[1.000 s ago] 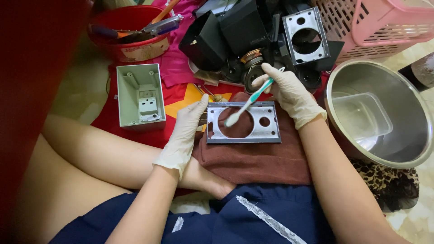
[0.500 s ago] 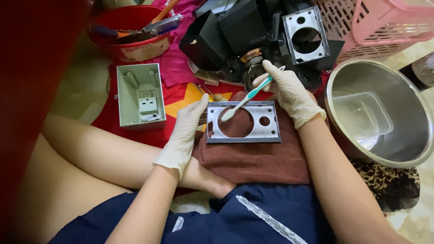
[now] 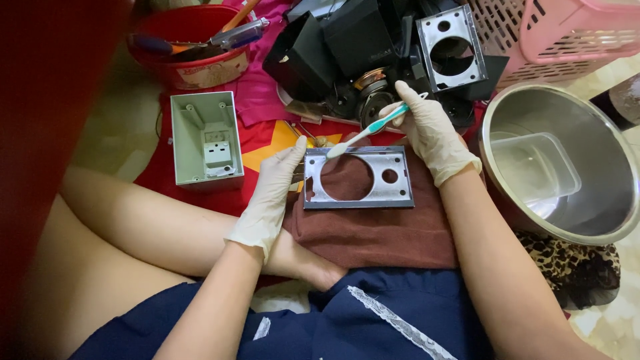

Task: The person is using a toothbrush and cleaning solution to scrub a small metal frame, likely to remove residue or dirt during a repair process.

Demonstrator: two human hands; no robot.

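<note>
ok, right hand [image 3: 433, 137] closed around a toothbrush [image 3: 368, 131], bristles at the top-left corner of the metal faceplate [image 3: 358, 178] on the brown cloth [image 3: 373, 230]. left hand [image 3: 273, 193] pins the plate's left edge, fingers flat. risk: light hold, a hard stroke could skid the plate off.

My gloved left hand [image 3: 270, 200] lay flat, fingers stretched forward. My gloved right hand [image 3: 430, 137] curled in a pinch, wrist bent leftward.
</note>
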